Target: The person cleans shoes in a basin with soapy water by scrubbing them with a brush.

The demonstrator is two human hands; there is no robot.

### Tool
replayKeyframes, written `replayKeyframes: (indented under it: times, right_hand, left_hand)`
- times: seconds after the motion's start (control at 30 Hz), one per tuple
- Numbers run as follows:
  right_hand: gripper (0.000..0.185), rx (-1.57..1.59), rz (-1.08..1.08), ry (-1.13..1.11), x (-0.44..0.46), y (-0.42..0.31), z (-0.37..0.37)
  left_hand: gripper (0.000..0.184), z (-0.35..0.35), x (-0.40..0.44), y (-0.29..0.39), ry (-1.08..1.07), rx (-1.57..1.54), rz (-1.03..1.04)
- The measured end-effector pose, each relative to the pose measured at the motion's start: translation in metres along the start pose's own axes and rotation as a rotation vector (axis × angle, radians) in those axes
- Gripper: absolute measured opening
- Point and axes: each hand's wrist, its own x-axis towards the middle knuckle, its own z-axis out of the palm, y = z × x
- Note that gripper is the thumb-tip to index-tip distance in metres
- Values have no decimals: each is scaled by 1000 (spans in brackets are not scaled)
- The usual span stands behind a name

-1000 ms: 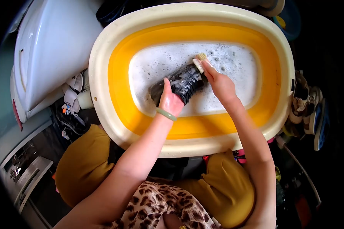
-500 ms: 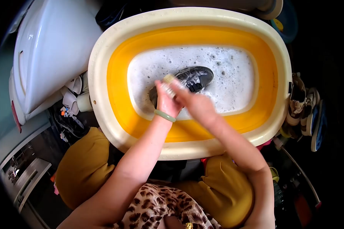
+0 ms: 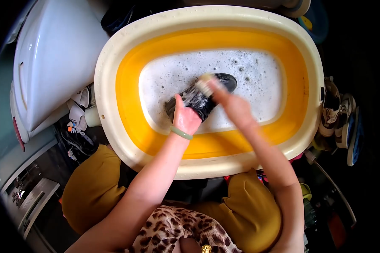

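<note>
A black lace-up shoe [image 3: 195, 100], streaked with suds, is tilted over the foamy water [image 3: 253, 99] in a yellow and cream basin [image 3: 297, 88]. My left hand [image 3: 186, 118] grips the shoe at its near side, thumb up along it; some of the fingers are hidden. A pale green bangle [image 3: 181, 132] circles that wrist. In my right hand [image 3: 233, 103] is a scrub brush [image 3: 204, 85], blurred by motion, its pale bristles against the upper part of the shoe near the toe.
Several shoes [image 3: 340, 120] stand right of the basin. At the left are a large white curved fixture [image 3: 57, 55] and more footwear [image 3: 78, 114] below it. My knees [image 3: 93, 189] flank the basin's near edge.
The brush has moved from beside my left hand up and right toward the toe. The shoe has rolled, so more of its upper shows. My left hand keeps its grip.
</note>
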Motion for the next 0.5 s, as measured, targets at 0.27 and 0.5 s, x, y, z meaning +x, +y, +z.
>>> replayKeyframes:
  times: [0.27,0.5]
  right_hand:
    - [42,-1,-15,-202,-13,-40,-10]
    - [42,-12,101,-39,6,9,-14]
  left_hand:
    - [79,10,-7,5,33,9,-63]
    - [79,10,6,-2,-104,18,-26]
